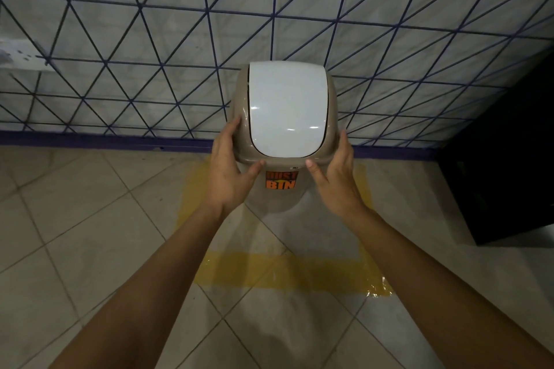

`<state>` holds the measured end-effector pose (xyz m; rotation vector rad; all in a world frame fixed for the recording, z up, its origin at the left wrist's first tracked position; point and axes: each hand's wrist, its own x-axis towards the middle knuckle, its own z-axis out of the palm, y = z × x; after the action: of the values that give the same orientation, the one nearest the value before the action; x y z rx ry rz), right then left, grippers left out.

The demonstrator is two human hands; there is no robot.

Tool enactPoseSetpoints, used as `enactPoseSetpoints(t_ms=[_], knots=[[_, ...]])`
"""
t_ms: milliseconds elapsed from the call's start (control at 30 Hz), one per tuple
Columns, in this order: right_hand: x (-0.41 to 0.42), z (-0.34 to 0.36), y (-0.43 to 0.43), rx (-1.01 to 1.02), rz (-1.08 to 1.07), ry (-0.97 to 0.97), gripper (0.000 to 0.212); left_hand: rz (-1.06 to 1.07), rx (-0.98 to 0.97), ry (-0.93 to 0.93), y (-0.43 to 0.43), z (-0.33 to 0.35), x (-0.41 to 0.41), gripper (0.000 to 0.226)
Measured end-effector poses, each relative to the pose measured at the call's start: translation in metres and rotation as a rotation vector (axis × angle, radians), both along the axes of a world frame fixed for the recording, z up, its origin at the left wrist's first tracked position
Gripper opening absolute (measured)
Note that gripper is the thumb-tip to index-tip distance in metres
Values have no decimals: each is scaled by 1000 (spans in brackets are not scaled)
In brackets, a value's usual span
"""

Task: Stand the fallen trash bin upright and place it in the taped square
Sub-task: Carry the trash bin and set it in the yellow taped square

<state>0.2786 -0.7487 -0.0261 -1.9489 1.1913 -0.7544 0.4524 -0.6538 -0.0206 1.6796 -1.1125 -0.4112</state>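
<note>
The trash bin [286, 108] stands upright, a beige body with a white swing lid and an orange "DUST BIN" sticker facing me. It is inside the yellow taped square [287, 274] on the floor, close to the wall. My left hand [229, 172] grips the left side of the lid rim, thumb on the front edge. My right hand [337, 172] holds the right side of the rim the same way. Whether the bin's base touches the floor is hidden.
A wall [150, 39] painted with dark blue diagonal lines rises right behind the bin, with a purple skirting at its foot. A black cabinet or box [506, 165] stands at the right. The floor [75, 234] is beige tile.
</note>
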Motion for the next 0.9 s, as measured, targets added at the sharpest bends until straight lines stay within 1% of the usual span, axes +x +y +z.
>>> enactPoseSetpoints(t_ms=[100,200,267,367,500,900], knots=[[1,2,-2,39,-21,-24,90,21,16,153,-5,-2,4,92],[0,3,-6,107,-34,-66,89,-15,53,423,-6,-6,7,97],[-1,3,-8,167,-36,-93,89,-31,66,511,-6,-8,9,99],[-1,3,-13,220,-49,-110,91,-41,79,547,-8,-8,12,101],[0,4,-15,232,-64,-114,92,-49,80,585,-9,-5,11,101],[-6,7,-15,192,-84,-103,88,-86,103,559,-8,-2,7,97]])
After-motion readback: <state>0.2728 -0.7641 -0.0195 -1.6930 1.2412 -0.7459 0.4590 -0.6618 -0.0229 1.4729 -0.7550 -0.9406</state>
